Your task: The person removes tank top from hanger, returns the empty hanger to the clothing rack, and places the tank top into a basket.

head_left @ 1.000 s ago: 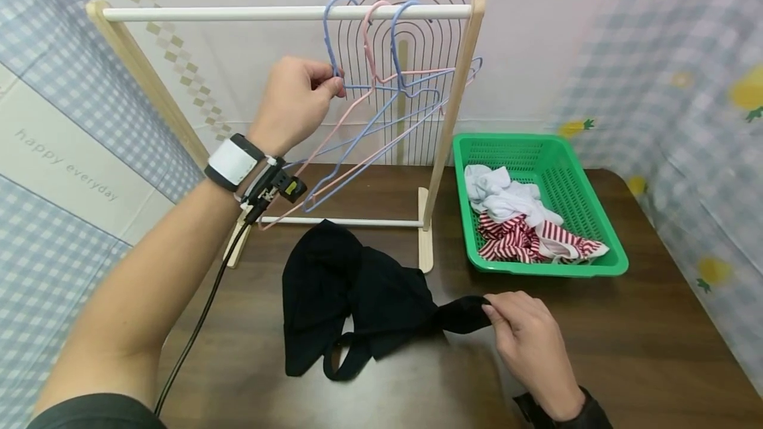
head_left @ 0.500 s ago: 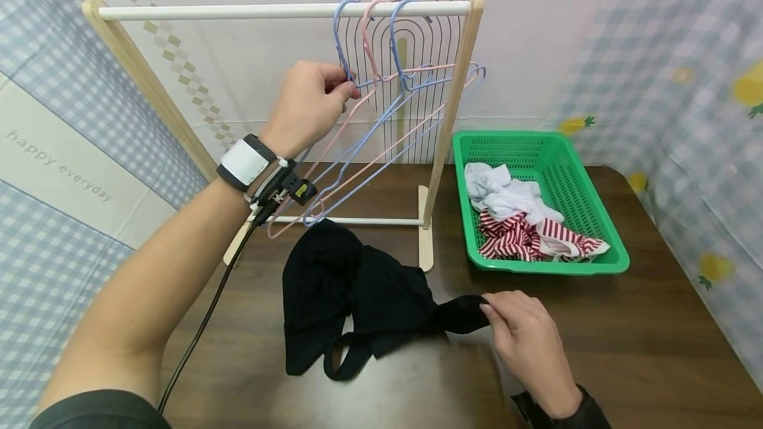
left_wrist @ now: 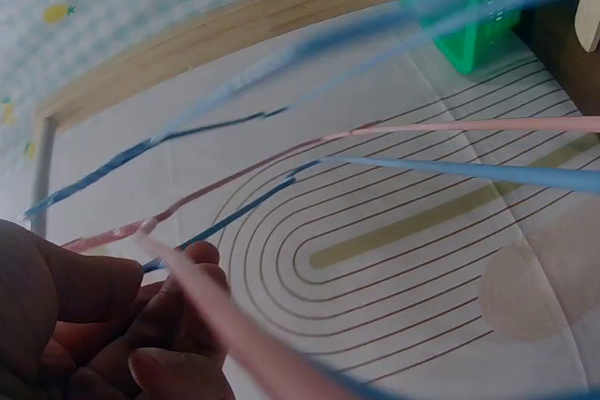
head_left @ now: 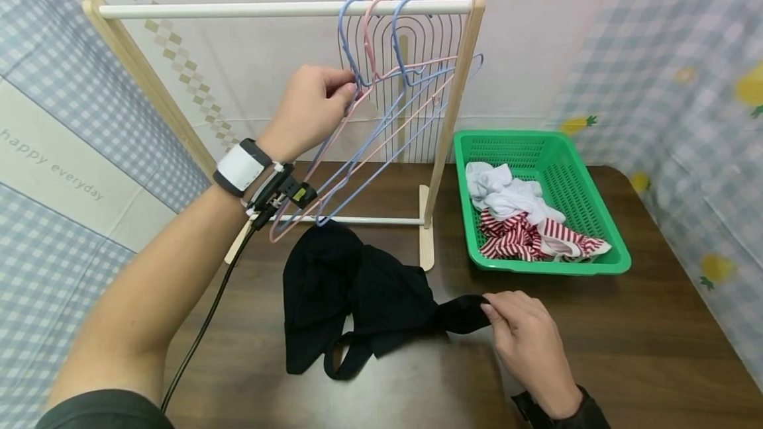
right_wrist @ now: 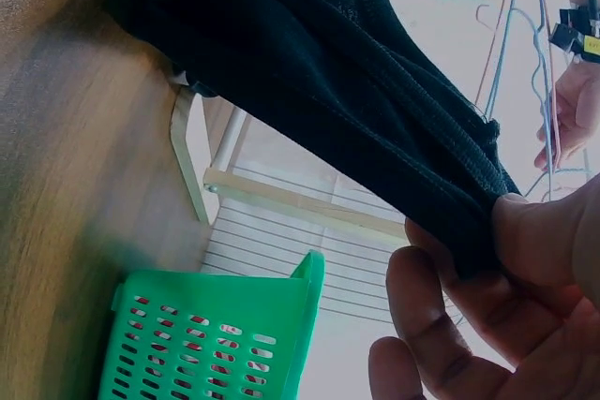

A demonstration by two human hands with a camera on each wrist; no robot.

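Note:
Up at the rack, my left hand (head_left: pixel 316 110) pinches a blue hanger (head_left: pixel 342 26) just below its hook, thumb against fingers. That hanger still hooks over the white rod, beside a pink hanger (head_left: pixel 367 28) and another blue hanger (head_left: pixel 395 28). In the left wrist view the thumb and fingertips (left_wrist: pixel 202 252) meet round the blue wire, with the pink wire crossing close in front. On the table lies a black garment (head_left: pixel 390 303) with a strap loop at its front. My right hand (head_left: pixel 527 343) pinches its right end, a narrow band (right_wrist: pixel 441 166) pulled out taut.
A wooden rack (head_left: pixel 465 85) with a white rod (head_left: pixel 226 10) stands behind the garment. Right of it, a green basket (head_left: pixel 596 217) holds white cloth (head_left: pixel 507 194) and red-striped cloth (head_left: pixel 509 237). Printed curtains hang behind and at both sides. A black cable (head_left: pixel 208 323) trails from the left wrist.
My left hand has moved slightly right along the rack, sliding the blue hanger closer to the pink one; the hangers have swung a little. The right hand and garment have stayed put.

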